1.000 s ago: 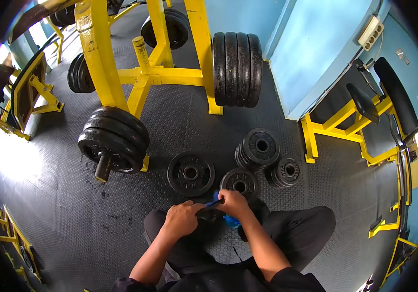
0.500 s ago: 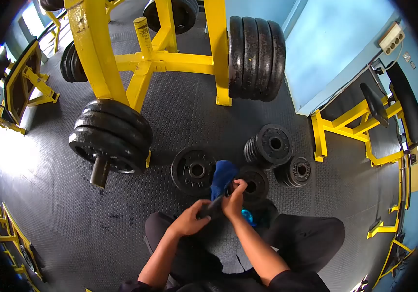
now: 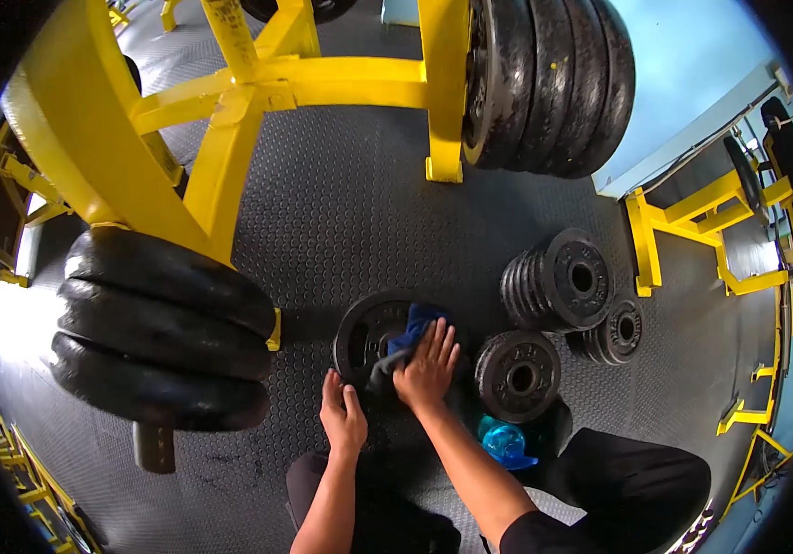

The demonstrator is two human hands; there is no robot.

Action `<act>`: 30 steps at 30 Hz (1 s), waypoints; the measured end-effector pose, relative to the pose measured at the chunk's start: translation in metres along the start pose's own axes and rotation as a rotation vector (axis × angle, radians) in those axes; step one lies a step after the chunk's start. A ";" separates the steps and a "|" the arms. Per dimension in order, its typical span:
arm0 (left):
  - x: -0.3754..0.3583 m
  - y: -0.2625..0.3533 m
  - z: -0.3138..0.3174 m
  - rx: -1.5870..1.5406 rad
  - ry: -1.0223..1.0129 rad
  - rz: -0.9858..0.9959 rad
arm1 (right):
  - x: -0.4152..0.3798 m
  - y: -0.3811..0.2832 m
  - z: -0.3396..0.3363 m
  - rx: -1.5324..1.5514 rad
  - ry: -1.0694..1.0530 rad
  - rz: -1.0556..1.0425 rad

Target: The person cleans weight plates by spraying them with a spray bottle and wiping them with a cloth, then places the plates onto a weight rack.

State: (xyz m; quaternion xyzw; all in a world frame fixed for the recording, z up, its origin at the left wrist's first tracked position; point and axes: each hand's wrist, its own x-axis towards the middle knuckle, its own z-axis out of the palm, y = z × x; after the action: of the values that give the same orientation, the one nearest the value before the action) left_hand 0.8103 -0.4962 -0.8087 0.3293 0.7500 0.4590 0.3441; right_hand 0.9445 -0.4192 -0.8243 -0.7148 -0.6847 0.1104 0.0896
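Note:
A black weight plate (image 3: 352, 343) lies flat on the floor in front of me. A cloth (image 3: 419, 323), dark blue with a grey part, is bunched on the right side of its face. My right hand (image 3: 427, 367) presses this cloth down on the plate, fingers stretched forward over it. At the near left edge of the plate is my left hand (image 3: 344, 417), its thumb and fingers apart, fingertips right at the rim. Part of the plate's face and its raised lettering is hidden by the cloth and right hand.
Right of the plate lie another weight plate (image 3: 498, 388) and two plate stacks (image 3: 558, 291) (image 3: 620, 334). A blue translucent bottle (image 3: 504, 445) is by my right knee. A yellow rack (image 3: 230, 175) with loaded plates (image 3: 161, 337) stands ahead and left; a yellow bench (image 3: 692, 208) is farther right.
The cloth, earlier held up between both hands, is now down on the plate under my right hand. My left hand has let go of it and moved to the plate's rim. The view has shifted closer.

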 end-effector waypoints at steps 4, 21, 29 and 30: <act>0.000 0.004 -0.004 -0.074 -0.001 -0.104 | 0.020 -0.006 0.006 -0.036 -0.012 -0.064; 0.012 -0.033 0.001 -0.296 0.116 -0.153 | -0.025 -0.004 -0.015 0.244 -0.297 -0.644; 0.016 -0.034 0.004 -0.342 0.152 -0.187 | -0.050 0.067 -0.056 0.089 -0.353 -0.586; 0.018 -0.035 0.005 -0.374 0.159 -0.179 | -0.048 0.066 -0.059 0.064 -0.346 -0.555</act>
State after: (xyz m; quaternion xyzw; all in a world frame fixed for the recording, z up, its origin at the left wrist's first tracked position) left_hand 0.7981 -0.4916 -0.8463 0.1546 0.7027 0.5824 0.3784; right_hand 1.0229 -0.4689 -0.7840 -0.4683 -0.8547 0.2229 0.0213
